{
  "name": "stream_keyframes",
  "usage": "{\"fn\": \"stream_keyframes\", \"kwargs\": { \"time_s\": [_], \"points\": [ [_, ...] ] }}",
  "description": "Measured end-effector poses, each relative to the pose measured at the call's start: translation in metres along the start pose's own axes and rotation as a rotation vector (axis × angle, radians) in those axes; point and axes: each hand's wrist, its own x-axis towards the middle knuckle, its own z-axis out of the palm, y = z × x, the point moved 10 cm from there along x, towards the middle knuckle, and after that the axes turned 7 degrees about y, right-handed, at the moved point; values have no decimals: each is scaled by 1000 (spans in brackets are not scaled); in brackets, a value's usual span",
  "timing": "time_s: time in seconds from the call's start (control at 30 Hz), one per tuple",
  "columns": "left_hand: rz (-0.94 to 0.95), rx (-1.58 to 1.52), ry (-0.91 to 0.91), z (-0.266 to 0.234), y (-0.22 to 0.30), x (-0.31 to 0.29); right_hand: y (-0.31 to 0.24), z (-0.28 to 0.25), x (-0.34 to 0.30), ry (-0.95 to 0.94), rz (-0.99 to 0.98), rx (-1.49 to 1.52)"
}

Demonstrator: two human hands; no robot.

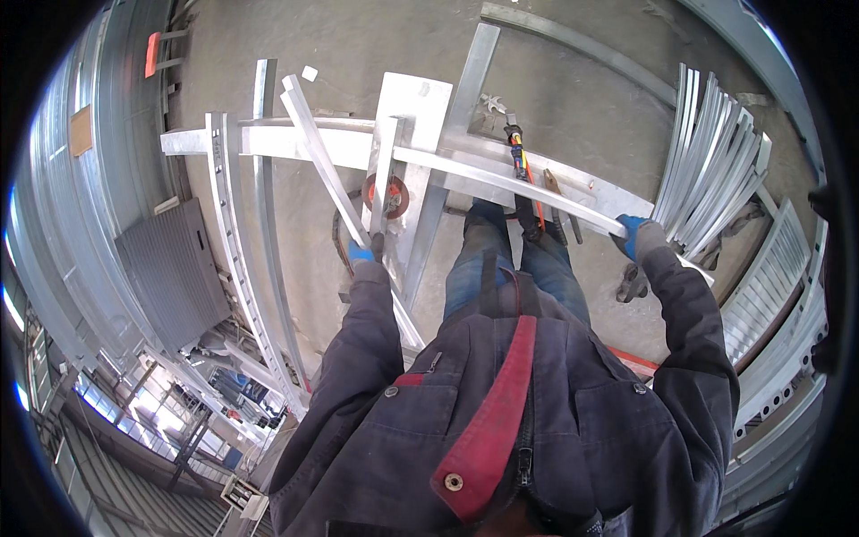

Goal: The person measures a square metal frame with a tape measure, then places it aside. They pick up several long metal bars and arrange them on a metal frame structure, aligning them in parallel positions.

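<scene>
My left hand (365, 252), in a blue and dark glove, is closed round a slim metal profile (324, 161) that slants from the far left toward my body. Out to the right, my right hand (637, 236), in a blue glove, grips a long, light metal profile (519, 185). That profile stretches left across the workbench beam, its far end near a short upright metal piece (383, 166). Beside that piece, just beyond my left hand, sits a round reddish object (394, 199), partly covered. Both hands' fingertips are partly hidden.
A long metal beam (304, 139) crosses in front of me. Hand tools (519, 154) with coloured handles lie across it near my legs. A stack of metal profiles (716, 161) is at the right. A slotted rail (234, 242) runs along the left, near a dark corrugated panel (173, 273).
</scene>
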Motion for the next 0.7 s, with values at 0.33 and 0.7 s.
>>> {"fn": "stream_keyframes", "kwargs": {
  "time_s": [0.33,0.7],
  "points": [
    [-64,235,34,-7,13,6,-15,-10,-9,28,-51,68],
    [78,48,-124,90,115,21,-38,-1,-22,-210,22,252]
  ]
}}
